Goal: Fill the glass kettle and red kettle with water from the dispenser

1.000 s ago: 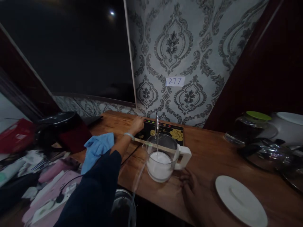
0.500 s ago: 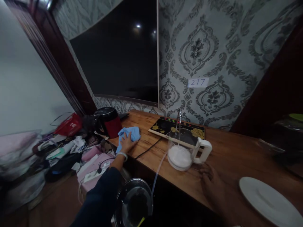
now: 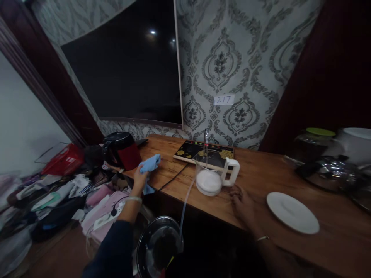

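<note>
My left hand (image 3: 141,178) is closed round a light blue cloth (image 3: 151,163), part of which hangs at the front edge of the wooden counter (image 3: 171,173). Beside that cloth stands a red and black electric kettle (image 3: 126,151). My right hand (image 3: 242,202) rests on the counter, fingers loosely apart and holding nothing, just below the white handle of a clear glass jug (image 3: 209,184). White, frothy-looking liquid fills the lower jug. A thin clear stream or spout (image 3: 206,143) comes down into it from above.
Behind the jug is a black induction cooker (image 3: 188,150) with gold flowers. A white plate (image 3: 292,212) lies to the right, with a shiny metal pot (image 3: 333,172) beyond. Below the counter edge sits a round dark basin (image 3: 159,247); clothes (image 3: 55,200) are heaped at left.
My left hand has gone from lying spread on the cloth to gripping it, bunching it and drawing it towards the counter edge. My right hand stays beside the jug. The view has turned right.
</note>
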